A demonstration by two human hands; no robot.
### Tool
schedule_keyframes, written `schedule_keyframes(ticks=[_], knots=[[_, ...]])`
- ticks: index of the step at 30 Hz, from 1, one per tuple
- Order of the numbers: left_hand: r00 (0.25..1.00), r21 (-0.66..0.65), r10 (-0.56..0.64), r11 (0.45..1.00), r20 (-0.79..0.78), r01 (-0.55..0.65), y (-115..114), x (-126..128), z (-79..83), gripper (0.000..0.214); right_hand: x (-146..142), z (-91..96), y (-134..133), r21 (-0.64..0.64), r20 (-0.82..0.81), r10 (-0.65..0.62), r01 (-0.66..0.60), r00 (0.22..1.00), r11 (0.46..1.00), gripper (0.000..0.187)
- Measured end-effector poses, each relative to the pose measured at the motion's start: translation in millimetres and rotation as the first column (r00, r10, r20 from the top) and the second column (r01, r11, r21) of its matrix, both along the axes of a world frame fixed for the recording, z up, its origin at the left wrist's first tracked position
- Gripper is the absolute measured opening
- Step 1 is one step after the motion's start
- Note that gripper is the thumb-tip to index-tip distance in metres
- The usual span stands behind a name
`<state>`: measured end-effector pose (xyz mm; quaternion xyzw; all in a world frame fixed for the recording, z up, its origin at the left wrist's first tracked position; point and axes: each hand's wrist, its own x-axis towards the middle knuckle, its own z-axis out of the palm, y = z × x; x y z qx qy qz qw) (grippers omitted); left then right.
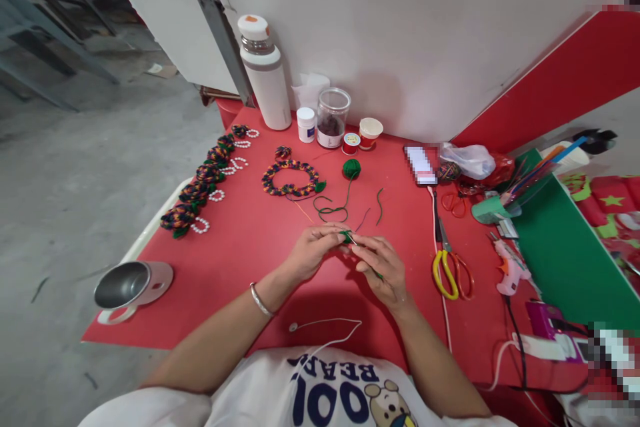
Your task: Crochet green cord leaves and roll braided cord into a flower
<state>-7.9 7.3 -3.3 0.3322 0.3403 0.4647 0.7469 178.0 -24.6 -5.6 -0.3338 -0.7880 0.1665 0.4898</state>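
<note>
My left hand (319,248) pinches a small piece of green crochet (346,235) between thumb and fingers. In my right hand (383,268) is a thin metal crochet hook (353,239), its tip at the green piece; most of it is hidden by the fingers. Both hands meet just above the red table. Beyond them a green yarn ball (351,169) lies with its strand looping toward the hands. Left of the ball rests a multicoloured braided ring (290,178) with a green leaf-like end.
Multicoloured knitted pieces (200,180) and white bead loops line the left side, near a steel mug (133,287). A white flask (267,80) and a clear jar (333,120) stand behind. Yellow-and-red scissors (445,273), a phone (421,165) and a glue gun (511,270) lie right.
</note>
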Motion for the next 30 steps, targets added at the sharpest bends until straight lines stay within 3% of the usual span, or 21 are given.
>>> schedule_keyframes(ticks=[10, 19, 26, 30], knots=[[0.996, -0.150, 0.005, 0.989, 0.085, 0.007, 1.8, -1.1, 6.2, 0.021, 0.6, -0.2, -0.4, -0.004, -0.064, 0.015, -0.016, 0.998, 1.000, 0.033], [0.999, -0.106, 0.014, 0.994, 0.037, -0.011, 6.2, -5.6, 3.2, 0.018, 9.0, 10.6, 5.3, -0.064, 0.003, 0.045, -0.045, 0.999, 0.997, 0.027], [0.999, -0.108, -0.008, 0.994, 0.038, 0.012, 6.0, -6.8, 3.4, 0.021, 8.1, 14.0, 5.8, -0.070, -0.034, 0.067, -0.070, 0.997, 0.995, 0.027], [1.000, -0.028, 0.002, 1.000, -0.029, -0.002, 6.3, -7.0, 2.7, 0.015, 7.8, 16.3, 5.6, -0.096, -0.049, 0.075, -0.079, 0.996, 0.992, 0.027]])
